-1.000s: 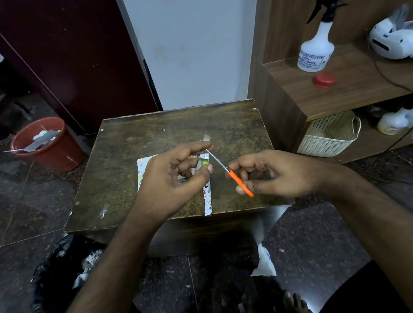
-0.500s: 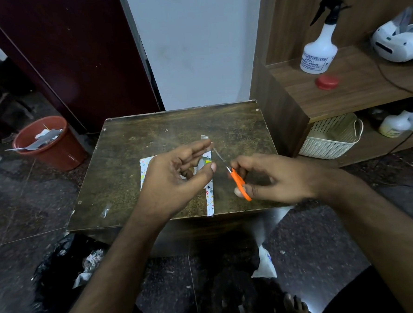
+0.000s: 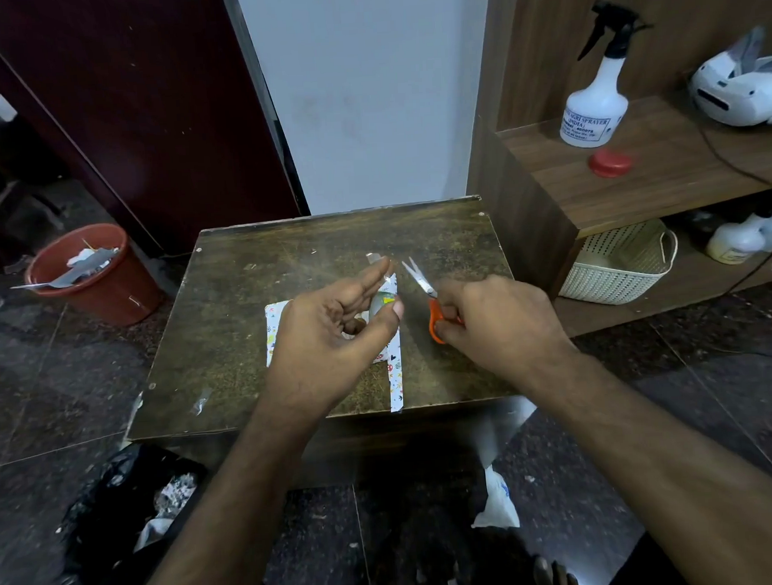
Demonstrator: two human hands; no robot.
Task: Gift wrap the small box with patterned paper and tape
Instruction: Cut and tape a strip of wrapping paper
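My left hand [image 3: 328, 332] hovers over the middle of the small brown table [image 3: 241, 328] and holds a tape roll [image 3: 381, 302] between thumb and fingers, with a strip of clear tape [image 3: 375, 261] pulled up past the fingertips. Under it lies the patterned white wrapping paper [image 3: 272, 328], mostly hidden; the small box cannot be seen. A narrow offcut of the same paper [image 3: 396, 382] runs to the table's front edge. My right hand [image 3: 494, 326] grips small orange-handled scissors [image 3: 425, 296], blades slightly apart and pointing away, just right of the tape.
A red bin [image 3: 99, 282] with scraps stands on the floor at left. A wooden shelf unit [image 3: 666, 175] at right carries a white spray bottle [image 3: 594, 107] and a red lid [image 3: 610, 163]; a cream basket [image 3: 617, 264] sits below. A black bag [image 3: 117, 503] lies near the table's front left.
My right hand has turned the scissors from slanting across toward the tape to pointing away, with the blades now parted. My left hand has barely moved.
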